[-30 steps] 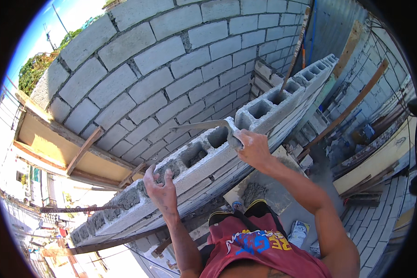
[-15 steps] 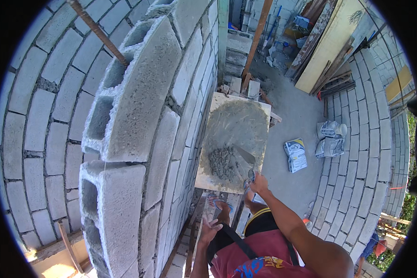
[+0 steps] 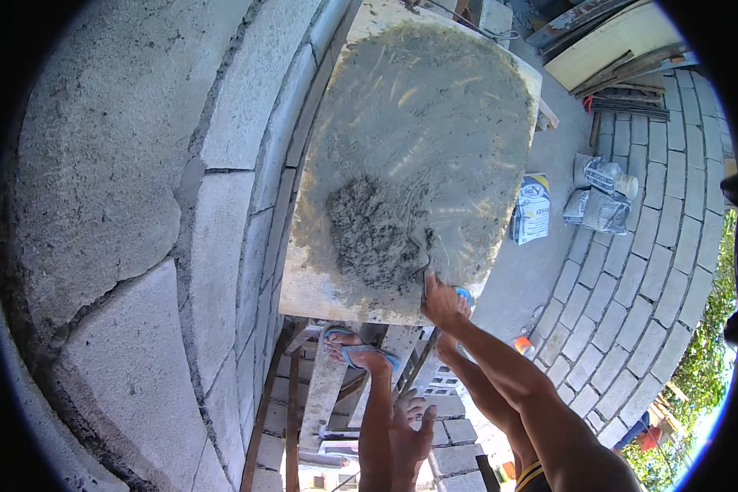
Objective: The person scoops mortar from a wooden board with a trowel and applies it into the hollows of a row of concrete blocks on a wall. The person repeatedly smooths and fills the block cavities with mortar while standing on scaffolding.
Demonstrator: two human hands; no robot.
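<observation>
My right hand (image 3: 443,299) grips a trowel (image 3: 423,254), whose blade is largely hidden in the lumpy grey pile of wet mortar (image 3: 365,230). The pile lies on the lower left part of a square board (image 3: 312,291), which is smeared with grey mortar. My left hand (image 3: 412,430) hangs low beneath the board's front edge, fingers apart and slightly curled, holding nothing. My feet in blue flip-flops (image 3: 373,359) stand on planks and supports just below the board.
A block wall (image 3: 123,205) rises close along the left. To the right are a cement bag (image 3: 531,209), other sacks (image 3: 600,213), a small orange container (image 3: 523,346) and another block wall (image 3: 648,279). Planks and boards (image 3: 611,57) lean at the back right.
The view has swung from the wall top down to the board. My right hand has brought the trowel from the wall into the mortar pile. My left hand has left the blocks and dropped low.
</observation>
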